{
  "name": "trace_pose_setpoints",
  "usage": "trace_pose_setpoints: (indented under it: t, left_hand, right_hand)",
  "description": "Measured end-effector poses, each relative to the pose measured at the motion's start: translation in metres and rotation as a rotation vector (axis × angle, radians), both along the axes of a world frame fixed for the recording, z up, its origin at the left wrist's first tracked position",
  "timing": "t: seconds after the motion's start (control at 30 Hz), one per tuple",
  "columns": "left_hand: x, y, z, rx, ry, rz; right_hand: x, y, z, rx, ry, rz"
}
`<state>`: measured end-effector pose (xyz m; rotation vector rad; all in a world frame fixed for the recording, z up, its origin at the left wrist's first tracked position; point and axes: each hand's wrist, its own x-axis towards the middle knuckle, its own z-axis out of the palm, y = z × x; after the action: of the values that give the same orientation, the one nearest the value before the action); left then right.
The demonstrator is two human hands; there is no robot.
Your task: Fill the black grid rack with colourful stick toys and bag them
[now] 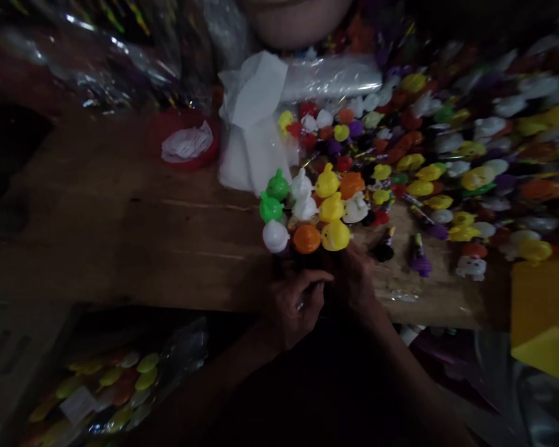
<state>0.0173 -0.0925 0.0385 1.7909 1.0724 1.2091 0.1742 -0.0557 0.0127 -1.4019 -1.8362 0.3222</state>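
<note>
A tight block of small plastic animal-like toys stands at the table's front edge, with a green toy (pixel 271 207), a white toy (pixel 275 236), an orange toy (pixel 306 238) and a yellow toy (pixel 336 235) among them. Just below this block, my left hand (pixel 295 304) is closed, its index finger and thumb curled towards each other; what lies inside cannot be made out. My right hand (pixel 358 273) is closed beside the yellow toy's lower edge. Its fingertips are lost in shadow, so whatever they grip is hidden.
Many loose toys (pixel 466 230) cover the wooden table (pixel 121 236) on the right. Behind the block lie white plastic bags (pixel 261 149) and a red bowl (pixel 181 162) holding paper. A yellow sheet (pixel 545 310) overhangs the right front edge. Bagged toys (pixel 116 379) sit below left.
</note>
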Motion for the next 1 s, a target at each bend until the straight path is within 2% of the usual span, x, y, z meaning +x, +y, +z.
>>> trace_pose_setpoints:
  t: [0.1,0.17,0.23,0.33,0.4,0.47,0.53,0.63,0.73,0.83,0.9,1.0]
  left_hand:
    - [0.007,-0.003,0.015,0.206,0.078,-0.047]
    - [0.013,-0.004,0.021,0.262,0.091,-0.070]
    - [0.020,-0.002,0.020,0.283,0.104,-0.078]
    - [0.027,0.005,0.009,0.318,0.194,-0.088]
    - [0.030,0.010,-0.002,0.356,0.326,-0.079]
    - [0.032,0.016,-0.011,0.407,0.475,-0.037]
    - [0.031,0.022,-0.017,0.444,0.596,-0.004]
    - [0.024,0.029,-0.019,0.476,0.716,-0.025]
    - [0.013,0.034,-0.018,0.487,0.791,-0.030]
    - [0.006,0.036,-0.019,0.485,0.768,0.001]
    - [0.006,0.037,-0.021,0.491,0.745,0.002]
    - [0.009,0.038,-0.022,0.495,0.716,0.019]
  right_hand:
    - [-0.006,-0.002,-0.002,-0.026,0.053,0.044]
    - [-0.001,-0.008,-0.001,-0.047,0.069,0.087]
    - [0.014,-0.019,0.000,-0.039,0.072,0.059]
    - [0.056,-0.037,0.006,0.050,0.013,-0.142]
    - [0.086,-0.042,0.013,0.062,-0.116,-0.236]
    - [0.106,-0.039,0.021,-0.006,-0.300,-0.239]
    - [0.112,-0.031,0.029,-0.117,-0.449,-0.191]
    - [0.105,-0.018,0.032,-0.191,-0.433,-0.133]
    - [0.101,-0.009,0.023,-0.115,-0.259,-0.113]
    - [0.108,0.003,0.015,-0.015,-0.147,-0.116]
    - [0.115,0.012,0.016,0.039,-0.122,-0.134]
    - [0.120,0.030,0.027,0.114,-0.165,-0.242]
